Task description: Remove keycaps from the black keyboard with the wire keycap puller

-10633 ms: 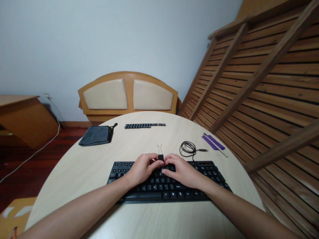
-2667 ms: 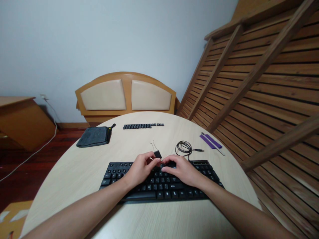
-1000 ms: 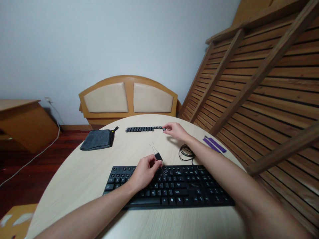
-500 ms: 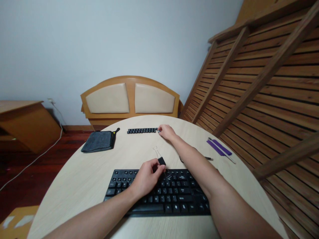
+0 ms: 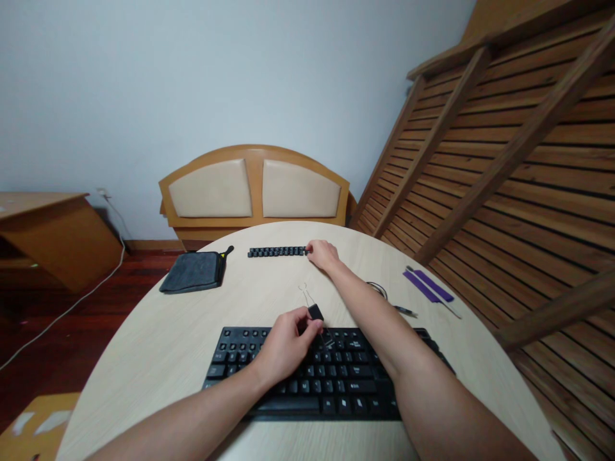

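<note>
My left hand [image 5: 291, 339] is closed around the black handle of a wire keycap puller [image 5: 315, 312], its wire loops pointing away from me. That hand is over the black keyboard [image 5: 288, 404], whose upper left rows show bare switch sockets without caps. Farther off, my right hand [image 5: 323, 254] pinches a small black keycap [image 5: 307, 251] at the right end of two rows of loose keycaps [image 5: 276, 251]. The fingers hide most of that cap. My right forearm crosses over the keyboard's right side and covers part of it.
A folded dark grey cloth [image 5: 192, 272] lies at the left. On the right are purple strips [image 5: 423, 286] with a thin metal tool and a cable plug [image 5: 406, 312]. A wooden headboard [image 5: 257, 186] stands behind the round table [image 5: 148, 358]; a slatted wooden frame [image 5: 519, 160] leans at right.
My right hand has stayed at the right end of the keycap rows, with the cap there now in line. The left hand keeps the puller almost still. The view has shifted slightly.
</note>
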A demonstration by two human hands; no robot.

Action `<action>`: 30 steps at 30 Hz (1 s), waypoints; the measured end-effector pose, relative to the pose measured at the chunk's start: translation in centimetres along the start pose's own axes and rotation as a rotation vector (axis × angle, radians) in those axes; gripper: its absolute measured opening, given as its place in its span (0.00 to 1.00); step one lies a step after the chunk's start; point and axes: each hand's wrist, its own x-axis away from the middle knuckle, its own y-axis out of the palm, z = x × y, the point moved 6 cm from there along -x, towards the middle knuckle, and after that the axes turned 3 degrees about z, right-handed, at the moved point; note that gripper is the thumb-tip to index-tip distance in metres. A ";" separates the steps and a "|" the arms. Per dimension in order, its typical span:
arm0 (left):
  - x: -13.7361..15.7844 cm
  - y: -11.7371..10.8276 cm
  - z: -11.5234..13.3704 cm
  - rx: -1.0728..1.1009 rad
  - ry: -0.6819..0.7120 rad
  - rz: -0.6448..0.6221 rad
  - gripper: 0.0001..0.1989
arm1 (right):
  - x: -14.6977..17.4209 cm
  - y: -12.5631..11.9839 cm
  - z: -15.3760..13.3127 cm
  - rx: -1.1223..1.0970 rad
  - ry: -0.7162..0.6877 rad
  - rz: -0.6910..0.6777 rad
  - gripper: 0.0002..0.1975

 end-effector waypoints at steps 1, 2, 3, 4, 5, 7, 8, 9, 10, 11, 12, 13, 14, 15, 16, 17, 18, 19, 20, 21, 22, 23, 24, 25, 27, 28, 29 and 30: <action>0.0 0.0 0.0 -0.005 0.005 0.004 0.14 | 0.0 0.0 0.0 0.002 0.000 -0.001 0.14; 0.0 -0.1 0.0 -0.010 0.008 0.006 0.14 | 0.0 0.1 -0.1 0.003 0.002 -0.002 0.14; 0.0 -0.1 0.1 -0.014 0.009 0.008 0.14 | 0.0 0.1 -0.1 0.003 0.002 -0.003 0.14; 0.0 -0.1 0.1 -0.018 0.008 0.009 0.14 | 0.0 0.1 -0.1 0.003 0.004 -0.004 0.14; 0.0 -0.1 0.1 -0.020 0.006 0.009 0.14 | 0.0 0.1 -0.1 0.003 0.005 -0.006 0.14; 0.0 -0.1 0.1 -0.022 0.004 0.010 0.15 | 0.0 0.0 -0.1 0.002 0.007 -0.008 0.14; 0.0 -0.1 0.1 -0.020 0.004 0.009 0.15 | 0.0 0.0 -0.1 0.002 0.008 -0.008 0.13; 0.0 -0.1 0.1 -0.018 0.004 0.009 0.15 | 0.0 0.0 -0.1 0.001 0.007 -0.008 0.13; 0.0 -0.1 0.1 -0.015 0.006 0.009 0.15 | 0.0 -0.1 -0.1 0.001 0.006 -0.008 0.13; 0.0 -0.1 0.1 -0.012 0.009 0.009 0.15 | 0.0 -0.1 -0.1 0.000 0.005 -0.008 0.13; 0.0 -0.1 0.0 -0.009 0.013 0.008 0.15 | 0.1 -0.2 -0.2 -0.002 0.004 -0.008 0.13; 0.0 -0.1 0.0 -0.006 0.014 0.008 0.15 | 0.1 -0.3 -0.2 -0.003 0.003 -0.008 0.13; 0.0 -0.1 0.0 -0.002 0.016 0.006 0.15 | 0.2 -0.5 -0.2 -0.005 0.002 -0.009 0.13; 0.0 -0.1 0.0 0.003 0.017 0.003 0.15 | 0.3 -0.7 -0.2 -0.008 0.000 -0.010 0.13; 0.0 0.0 0.0 0.009 0.018 -0.001 0.14 | 0.5 -1.0 -0.1 -0.010 -0.001 -0.011 0.13; 0.0 0.0 0.0 0.012 0.019 -0.003 0.14 | 0.7 -1.4 -0.1 -0.013 -0.004 -0.011 0.13; 0.0 0.0 0.0 0.014 0.018 -0.006 0.14 | 0.9 -1.9 0.0 -0.016 -0.006 -0.012 0.12; 0.0 0.0 0.0 0.013 0.020 -0.008 0.14 | 1.2 -2.5 0.1 -0.020 -0.009 -0.015 0.12; -0.1 0.0 0.0 0.009 0.022 -0.010 0.14 | 1.5 -3.1 0.3 -0.025 -0.012 -0.020 0.12; -0.1 0.0 0.0 0.003 0.025 -0.009 0.14 | 1.8 -3.8 0.6 -0.030 -0.013 -0.028 0.11; -0.1 0.0 0.0 -0.003 0.026 -0.009 0.14 | 2.2 -4.6 1.0 -0.034 -0.013 -0.038 0.10; -0.1 0.1 0.0 -0.007 0.028 -0.009 0.14 | 2.6 -5.4 1.6 -0.038 -0.010 -0.049 0.10; -0.1 0.1 -0.1 -0.008 0.027 -0.008 0.14 | 3.1 -6.2 2.2 -0.042 -0.004 -0.062 0.09; -0.1 0.1 -0.1 -0.007 0.024 -0.007 0.14 | 3.7 -7.0 2.9 -0.045 0.005 -0.075 0.09; -0.1 0.2 -0.1 -0.001 0.023 -0.007 0.14 | 5.2 -8.5 4.5 -0.054 0.030 -0.123 0.12; -0.1 0.2 0.0 0.003 0.027 -0.008 0.13 | 6.0 -9.1 5.3 -0.060 0.043 -0.155 0.14; -0.1 0.2 0.0 0.008 0.033 -0.010 0.13 | 7.0 -9.5 6.0 -0.065 0.063 -0.195 0.16; -0.1 0.2 0.0 0.012 0.038 -0.012 0.13 | 8.1 -9.8 6.7 -0.073 0.088 -0.241 0.18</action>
